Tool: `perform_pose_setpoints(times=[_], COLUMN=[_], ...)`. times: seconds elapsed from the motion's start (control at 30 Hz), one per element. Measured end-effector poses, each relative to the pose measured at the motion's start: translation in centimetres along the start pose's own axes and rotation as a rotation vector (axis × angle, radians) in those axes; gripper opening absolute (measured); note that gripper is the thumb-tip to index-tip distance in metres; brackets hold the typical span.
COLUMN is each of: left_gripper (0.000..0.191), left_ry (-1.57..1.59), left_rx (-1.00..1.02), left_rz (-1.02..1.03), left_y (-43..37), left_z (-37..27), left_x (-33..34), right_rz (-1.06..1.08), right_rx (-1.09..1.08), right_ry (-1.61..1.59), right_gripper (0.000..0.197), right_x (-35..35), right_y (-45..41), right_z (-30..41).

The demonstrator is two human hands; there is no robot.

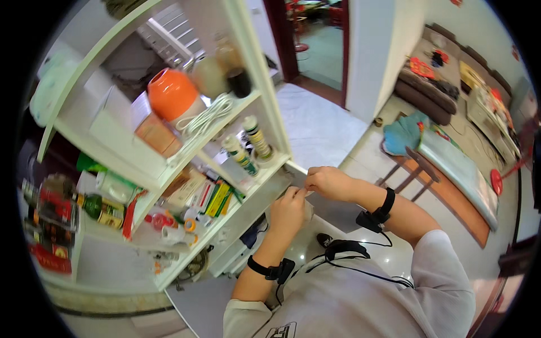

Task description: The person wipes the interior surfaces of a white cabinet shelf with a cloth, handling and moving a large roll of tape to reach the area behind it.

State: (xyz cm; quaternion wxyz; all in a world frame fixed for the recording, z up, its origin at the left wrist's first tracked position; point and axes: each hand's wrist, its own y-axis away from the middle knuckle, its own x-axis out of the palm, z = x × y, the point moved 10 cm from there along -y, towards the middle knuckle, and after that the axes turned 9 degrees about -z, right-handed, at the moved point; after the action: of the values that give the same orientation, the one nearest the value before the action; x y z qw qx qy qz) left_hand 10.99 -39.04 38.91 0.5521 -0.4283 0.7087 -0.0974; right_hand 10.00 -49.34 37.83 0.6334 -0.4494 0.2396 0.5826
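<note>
My left hand (pixel 288 211) and my right hand (pixel 331 182) meet in front of my body, fingertips pinched together. Between them is a small pale, translucent piece (pixel 310 210), perhaps a plastic bag; it hangs beside the left palm, and the fingers hide most of it. Just past the hands, an opened cabinet door (pixel 334 211) stands below the edge of a white shelf unit (pixel 249 196). Sealant tubes (pixel 258 139) stand upright on a shelf to the left. Small boxes, one of them yellow and green (pixel 217 198), lie on that level too.
Higher up are an orange vase-like object (pixel 171 93) and a coiled white cable (pixel 209 116). Farther left, a green bottle (pixel 101 209) leans near a roll of tape (pixel 190 225). A wooden stool (pixel 416 171) and a wrapped panel (pixel 460 177) are on the right.
</note>
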Motion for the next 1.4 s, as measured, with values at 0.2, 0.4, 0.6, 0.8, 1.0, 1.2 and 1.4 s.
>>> perform_pose_setpoints(times=[0.2,0.4,0.6,0.8,1.0,1.2,1.4], left_gripper=[0.014,0.01,0.009,0.008,0.014,0.02,0.016], left_ry=[0.2,0.359,0.498,0.588,0.612,0.542,0.53], left_rx=[0.1,0.182,0.2,0.212,0.136,0.059,-0.14], left_rz=[0.043,0.1,0.113,0.143,0.11,0.099,0.085], left_y=[-2.4,-4.1,-4.9,-5.0,-5.1,-4.4,-2.6], left_z=[-4.5,-10.0,-12.0,-12.2,-10.3,-6.2,-0.1], left_x=[4.0,6.3,7.5,7.4,6.4,5.8,4.6], right_rz=[-0.147,-0.244,-0.335,-0.594,-0.477,-0.456,-0.228], right_rx=[0.192,0.348,0.307,0.052,0.4,0.237,0.314], right_ry=[0.011,0.108,0.141,0.281,-0.069,-0.259,-0.432], right_gripper=[0.006,0.007,0.014,0.018,0.027,0.034,0.034], right_x=[-5.7,-9.5,-12.3,-14.7,-11.6,-9.6,-4.2], right_y=[5.6,11.2,14.8,15.1,14.0,10.3,6.6], right_z=[-2.8,-4.2,-3.0,-0.9,-4.8,-3.5,-4.3])
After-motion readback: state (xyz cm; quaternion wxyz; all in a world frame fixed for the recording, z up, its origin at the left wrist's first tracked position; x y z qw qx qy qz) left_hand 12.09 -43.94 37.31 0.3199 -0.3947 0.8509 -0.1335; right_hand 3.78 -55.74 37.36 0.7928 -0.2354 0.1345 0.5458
